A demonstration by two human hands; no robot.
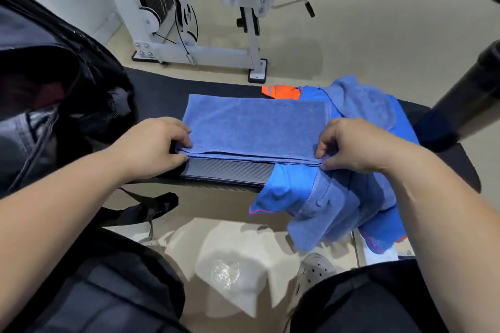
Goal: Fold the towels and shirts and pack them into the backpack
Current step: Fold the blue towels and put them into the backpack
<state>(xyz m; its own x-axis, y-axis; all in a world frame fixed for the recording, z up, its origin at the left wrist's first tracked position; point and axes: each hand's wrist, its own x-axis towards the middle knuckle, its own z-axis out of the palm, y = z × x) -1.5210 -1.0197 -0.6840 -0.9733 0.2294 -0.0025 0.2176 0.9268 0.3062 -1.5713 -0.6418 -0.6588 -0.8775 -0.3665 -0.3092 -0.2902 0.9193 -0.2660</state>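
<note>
Folding the blue towel (254,127) on the bench (230,170).
The left hand (159,143) and right hand (349,143) pinch its near corners; next it likely goes into the backpack (54,89) at the bench's left end.

Glowing bright and even from overhead – throwing only soft, pale shadows across the floor (378,43) beneath the weight machine (200,51). Glinting off crumpled plastic (224,273) low in the frame. Rendering the towel (254,127) crisp at centre, down to the weave. Bending hard at the edges – smearing the backpack (54,62) at left and the dark cylinder (465,94) at right into soft blur. Sinking the backpack's black fabric into near-featureless shadow.
</note>
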